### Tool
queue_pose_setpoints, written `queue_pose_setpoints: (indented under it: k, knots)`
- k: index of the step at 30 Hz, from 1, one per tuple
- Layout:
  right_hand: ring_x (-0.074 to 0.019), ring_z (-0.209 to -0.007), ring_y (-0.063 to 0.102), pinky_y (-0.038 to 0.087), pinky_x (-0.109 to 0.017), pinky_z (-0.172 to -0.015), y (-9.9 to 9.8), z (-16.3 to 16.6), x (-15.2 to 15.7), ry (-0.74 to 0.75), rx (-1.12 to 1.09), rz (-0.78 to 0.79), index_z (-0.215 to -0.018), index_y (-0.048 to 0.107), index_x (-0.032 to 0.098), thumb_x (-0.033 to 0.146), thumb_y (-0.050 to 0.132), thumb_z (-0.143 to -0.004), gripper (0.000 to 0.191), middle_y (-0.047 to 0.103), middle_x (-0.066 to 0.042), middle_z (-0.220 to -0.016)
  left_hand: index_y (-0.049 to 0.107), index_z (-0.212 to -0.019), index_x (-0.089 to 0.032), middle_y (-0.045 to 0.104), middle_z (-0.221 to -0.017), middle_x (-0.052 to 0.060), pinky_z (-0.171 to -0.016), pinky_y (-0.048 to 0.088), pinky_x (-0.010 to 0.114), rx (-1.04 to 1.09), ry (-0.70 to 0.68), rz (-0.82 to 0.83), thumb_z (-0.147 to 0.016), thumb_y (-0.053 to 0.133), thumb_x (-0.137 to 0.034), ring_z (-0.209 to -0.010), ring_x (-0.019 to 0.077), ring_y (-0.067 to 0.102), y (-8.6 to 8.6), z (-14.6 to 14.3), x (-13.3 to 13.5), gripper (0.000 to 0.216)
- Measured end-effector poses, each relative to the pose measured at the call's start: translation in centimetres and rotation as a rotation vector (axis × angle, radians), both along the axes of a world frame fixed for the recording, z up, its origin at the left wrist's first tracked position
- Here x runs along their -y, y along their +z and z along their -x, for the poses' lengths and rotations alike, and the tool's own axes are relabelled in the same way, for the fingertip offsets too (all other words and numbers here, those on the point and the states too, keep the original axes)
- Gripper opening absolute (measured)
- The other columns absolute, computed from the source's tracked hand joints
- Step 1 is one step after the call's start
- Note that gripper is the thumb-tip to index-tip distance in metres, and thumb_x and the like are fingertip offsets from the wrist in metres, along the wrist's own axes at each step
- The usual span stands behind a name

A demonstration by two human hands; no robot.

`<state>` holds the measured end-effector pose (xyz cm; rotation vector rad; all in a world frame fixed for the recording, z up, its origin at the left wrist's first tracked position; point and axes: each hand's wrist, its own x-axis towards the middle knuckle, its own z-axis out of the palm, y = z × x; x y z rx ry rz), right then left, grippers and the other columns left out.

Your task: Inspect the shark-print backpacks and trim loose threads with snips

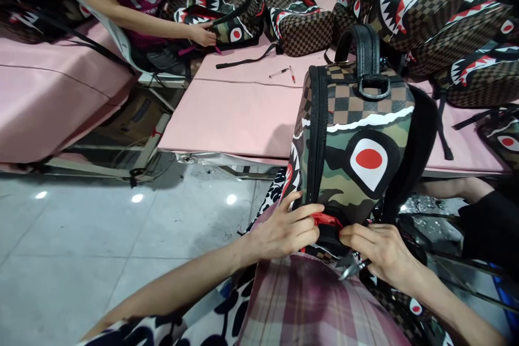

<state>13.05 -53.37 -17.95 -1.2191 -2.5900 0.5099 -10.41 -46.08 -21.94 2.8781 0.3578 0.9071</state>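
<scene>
A backpack with camouflage, brown checks, shark teeth and a red-and-white eye stands upright on my lap against the pink table's edge. My left hand grips its lower edge, fingers curled on a red trim piece. My right hand pinches the same lower edge from the right, and a small metal snipper sticks out below its fingers. The black top handle points away from me.
Several matching shark-print backpacks are piled at the back and right of the pink table. Two pens lie on it. Another person's hands work on a bag at the far left. Grey tiled floor lies left.
</scene>
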Motion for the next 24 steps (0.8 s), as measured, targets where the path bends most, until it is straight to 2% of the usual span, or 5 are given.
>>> queue_pose_setpoints:
  k: [10, 12, 17, 21, 24]
  knots:
    - [-0.0094, -0.062, 0.054, 0.033, -0.024, -0.053, 0.4, 1.1, -0.7, 0.028, 0.008, -0.081, -0.095, 0.055, 0.017, 0.000, 0.032, -0.079, 0.033, 0.063, -0.001, -0.089, 0.064, -0.098, -0.031, 0.060, -0.079, 0.000, -0.091, 0.034, 0.033, 0.274, 0.325, 0.043, -0.079, 0.057, -0.012, -0.104, 0.0182, 0.047, -2.7, 2.0, 1.7, 0.028]
    - [-0.0092, -0.058, 0.051, 0.032, -0.024, -0.052, 0.6, 1.4, -1.0, 0.030, 0.011, -0.108, -0.090, 0.056, 0.017, -0.001, 0.031, -0.077, 0.033, 0.062, -0.001, -0.084, 0.061, -0.099, -0.026, 0.059, -0.079, 0.001, -0.083, 0.040, 0.031, 0.324, 0.378, 0.210, -0.080, 0.053, -0.012, -0.096, 0.0170, 0.052, -1.8, 2.1, 1.9, 0.025]
    - [-0.0091, -0.049, 0.043, 0.029, -0.024, -0.049, 0.8, 2.9, -1.8, 0.017, -0.005, -0.239, -0.080, 0.058, 0.017, 0.004, 0.031, -0.083, 0.030, 0.061, -0.001, -0.076, 0.047, -0.083, -0.017, 0.053, -0.063, -0.003, -0.051, 0.039, 0.021, 0.193, 0.660, 1.037, -0.084, 0.050, -0.034, -0.055, 0.0099, 0.050, 1.0, 2.0, 1.5, 0.017]
    - [-0.0100, -0.047, 0.042, 0.027, -0.026, -0.048, 0.2, 4.5, -2.3, 0.017, -0.017, -0.310, -0.076, 0.058, 0.016, 0.002, 0.029, -0.084, 0.033, 0.059, 0.000, -0.070, 0.043, -0.078, -0.018, 0.052, -0.060, -0.005, -0.048, 0.034, 0.021, 0.062, 0.789, 1.183, -0.073, 0.059, -0.042, -0.054, 0.0109, 0.049, 1.1, 1.7, 0.4, 0.030]
    - [-0.0106, -0.047, 0.041, 0.026, -0.026, -0.048, -0.3, 5.3, -2.6, 0.013, -0.013, -0.350, -0.078, 0.058, 0.016, 0.001, 0.030, -0.084, 0.032, 0.059, 0.000, -0.069, 0.041, -0.075, -0.018, 0.054, -0.060, -0.004, -0.048, 0.036, 0.021, 0.108, 0.728, 1.320, -0.071, 0.059, -0.037, -0.055, 0.0111, 0.051, 0.5, 1.8, -0.5, 0.026]
